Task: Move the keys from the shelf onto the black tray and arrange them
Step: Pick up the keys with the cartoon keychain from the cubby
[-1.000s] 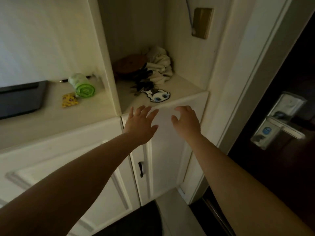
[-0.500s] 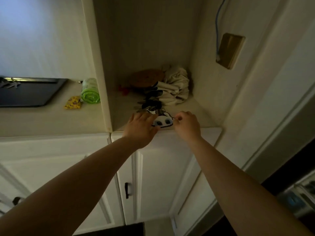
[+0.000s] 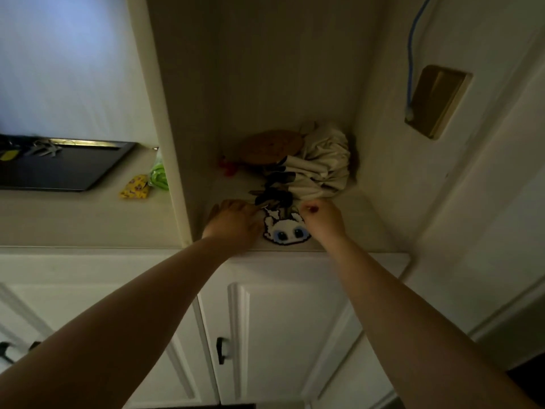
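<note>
Reaching into the shelf, the left hand (image 3: pixel 233 222) and right hand (image 3: pixel 323 219) close around the dark key bunch (image 3: pixel 272 197); grip unclear. The flat black tray (image 3: pixel 73 169) already holds some keys.

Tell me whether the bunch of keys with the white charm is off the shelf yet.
Not yet. The white charm lies flat on the shelf, keys behind it, between both hands.
</note>
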